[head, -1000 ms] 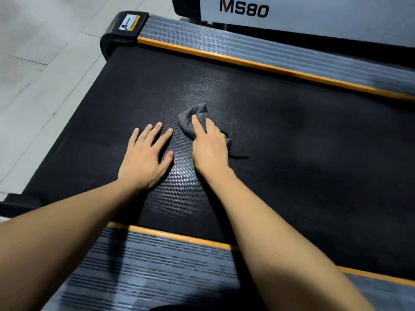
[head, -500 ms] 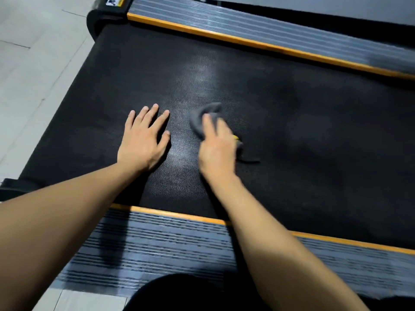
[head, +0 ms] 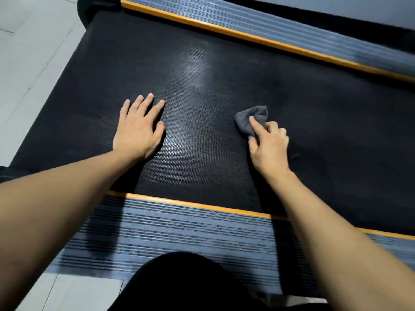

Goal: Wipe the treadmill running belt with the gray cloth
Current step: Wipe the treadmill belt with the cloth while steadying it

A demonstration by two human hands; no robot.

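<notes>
left hand (head: 137,131) flat on belt (head: 224,70) | right hand (head: 268,145) grip bunching gray cloth (head: 249,118) | side rail (head: 179,223) near

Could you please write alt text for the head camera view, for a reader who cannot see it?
A person's right hand grips a bunched gray cloth on a black treadmill belt, while the left hand rests flat, fingers spread, beside it. Ribbed gray side rails with orange edging flank the belt.
</notes>
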